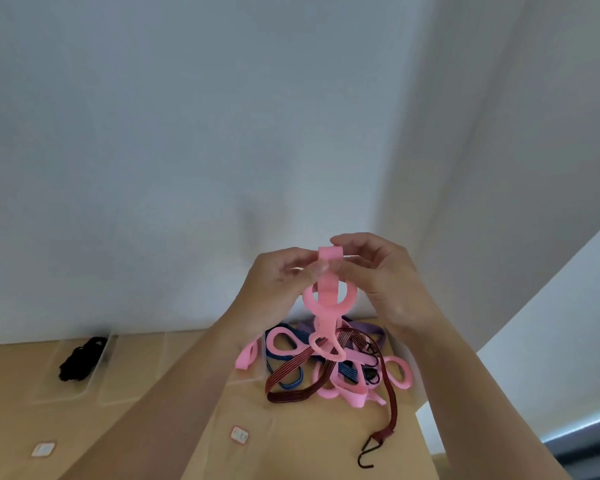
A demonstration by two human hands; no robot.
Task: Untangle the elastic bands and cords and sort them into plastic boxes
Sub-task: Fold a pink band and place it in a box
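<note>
Both hands hold a pink looped elastic band [328, 296] up above the table. My left hand [278, 289] pinches its top from the left, and my right hand [385, 282] pinches it from the right. The band hangs down into a tangled pile [326, 368] of pink, blue, purple and dark red striped bands. A dark red bungee cord [392, 407] trails from the pile and ends in a black hook [366, 457] near the table's front. At the left stands a clear plastic box [96, 375] holding a black cord bundle [80, 358]. A second clear box [132, 368] stands beside it.
The wooden table [174, 441] meets a white wall behind. Two small white tags [43, 449] [239, 435] lie on the table near the front. The table's right edge runs close by the pile, with white floor or wall beyond.
</note>
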